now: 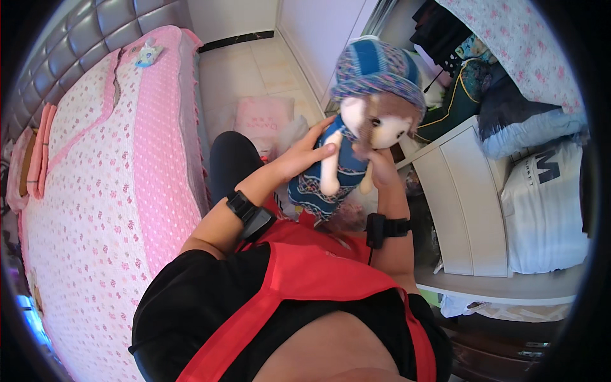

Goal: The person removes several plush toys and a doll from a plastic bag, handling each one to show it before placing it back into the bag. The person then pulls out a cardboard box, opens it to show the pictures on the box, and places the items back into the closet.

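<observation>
A knitted doll [347, 153] is held up in front of me between both hands. It has a blue patterned hat [375, 67], brown hair, a pale head turned to the right, and a blue dress with multicoloured bands. My left hand [310, 151] grips the doll's body from its left side, thumb across the front by the arm. On the other side, my right hand [382, 167] holds it just below the head; the doll's hair and head partly cover those fingers. Its pale arms hang down over the dress.
To the left stands a bed [95, 223] with pink floral covers and a padded grey headboard [83, 44]. A pink package [264, 121] lies on the tiled floor. At right is an open wardrobe with pale drawers [458, 197], clothes, a pillow [531, 130] and a white bag [547, 210].
</observation>
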